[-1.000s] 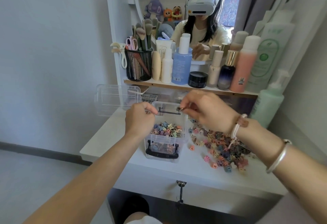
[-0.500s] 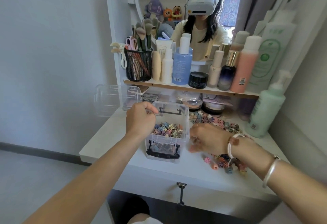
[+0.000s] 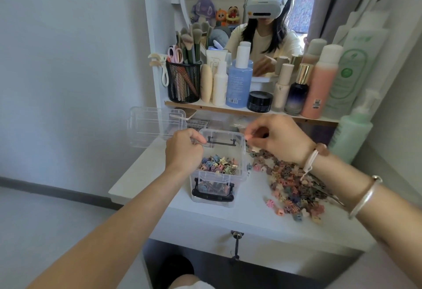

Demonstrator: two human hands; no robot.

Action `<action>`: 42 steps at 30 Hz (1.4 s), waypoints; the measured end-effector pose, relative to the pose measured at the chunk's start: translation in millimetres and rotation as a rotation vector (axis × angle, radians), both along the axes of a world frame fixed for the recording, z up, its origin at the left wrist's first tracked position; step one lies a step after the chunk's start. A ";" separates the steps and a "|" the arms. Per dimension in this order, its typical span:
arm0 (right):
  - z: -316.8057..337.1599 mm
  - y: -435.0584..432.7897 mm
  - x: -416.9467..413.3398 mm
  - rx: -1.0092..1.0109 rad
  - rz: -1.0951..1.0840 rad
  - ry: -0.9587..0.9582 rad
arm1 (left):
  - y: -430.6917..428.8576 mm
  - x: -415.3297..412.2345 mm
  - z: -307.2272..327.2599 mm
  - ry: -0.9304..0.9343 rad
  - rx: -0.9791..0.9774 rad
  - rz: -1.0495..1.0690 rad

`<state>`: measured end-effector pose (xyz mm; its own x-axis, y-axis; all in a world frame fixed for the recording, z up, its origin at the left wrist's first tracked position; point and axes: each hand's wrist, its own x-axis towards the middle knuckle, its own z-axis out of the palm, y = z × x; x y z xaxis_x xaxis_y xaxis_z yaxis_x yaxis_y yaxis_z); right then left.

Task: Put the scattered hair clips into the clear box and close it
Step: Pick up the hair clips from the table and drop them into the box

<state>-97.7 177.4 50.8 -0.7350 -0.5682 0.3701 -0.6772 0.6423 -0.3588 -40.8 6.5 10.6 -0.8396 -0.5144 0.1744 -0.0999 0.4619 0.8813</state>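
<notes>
The clear box (image 3: 219, 175) stands open on the white vanity top, partly filled with small pastel hair clips (image 3: 218, 165). My left hand (image 3: 182, 149) grips the box's left rim, fingers curled over it. My right hand (image 3: 277, 139) hovers at the box's back right corner, above the rim, and pinches a small pink clip (image 3: 249, 137) between thumb and fingers. A heap of scattered hair clips (image 3: 290, 186) lies on the top to the right of the box, partly under my right forearm. The clear lid (image 3: 155, 125) leans at the back left, apart from the box.
A low shelf (image 3: 251, 112) behind the box carries bottles, a black jar (image 3: 259, 101) and a black mesh brush cup (image 3: 183, 83). A green pump bottle (image 3: 351, 135) stands at the right. The vanity's front edge (image 3: 228, 224) lies near me, with a drawer pull below.
My right hand dropped to the clip heap half a second ago, then rose back to the box's far right corner with a clip. The left hand stayed on the rim.
</notes>
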 end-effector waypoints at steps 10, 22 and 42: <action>-10.7 1.9 -13.3 0.072 -0.052 -0.103 | -3.0 -3.3 5.0 -0.016 -0.015 0.004; -61.3 -12.5 -31.5 0.511 -0.009 -0.140 | -9.7 -11.2 3.6 0.004 -0.016 0.007; -1.4 -22.7 -20.2 0.093 -0.017 -0.100 | -11.1 -16.6 0.1 0.007 -0.004 0.010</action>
<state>-117.9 154.8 49.3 -0.7755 -0.5836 0.2407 -0.6297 0.6874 -0.3619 -57.5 -4.6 10.7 -0.8333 -0.5220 0.1820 -0.0984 0.4640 0.8804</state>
